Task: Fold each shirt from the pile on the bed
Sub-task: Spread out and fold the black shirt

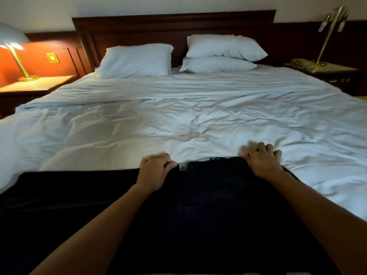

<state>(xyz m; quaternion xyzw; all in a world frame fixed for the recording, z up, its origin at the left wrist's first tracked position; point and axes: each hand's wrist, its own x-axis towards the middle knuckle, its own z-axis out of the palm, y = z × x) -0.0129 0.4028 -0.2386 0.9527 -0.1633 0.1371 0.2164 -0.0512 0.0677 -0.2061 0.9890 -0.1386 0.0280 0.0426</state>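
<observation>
Two hands, head view: your left hand (155, 172) and right hand (265, 162) both sit at the far edge of the black shirt (214, 195), set apart from each other.
Left fingers: curled over that edge and gripping the cloth, with the thumb lying just beside a small white label (182, 167).
Right fingers: curled with the knuckles up, bunching the other end of the edge where it meets the white duvet (178, 124).
Shirt's place: spread flat on the near part of the bed (198, 86), running from your hands back toward you. Its near part merges with other dark cloth, so you cannot tell its outline or where the sleeves lie.
Pile: not in view.
Step in hand: likely squaring up one shirt before its first fold. The label suggests you are holding the collar end.
Next move calls for: an even pull from both hands to flatten the fabric. Then find each side edge in the dark cloth before you fold anything inward.
Risk: the soft duvet may wrinkle and drag along with the shirt.
</observation>
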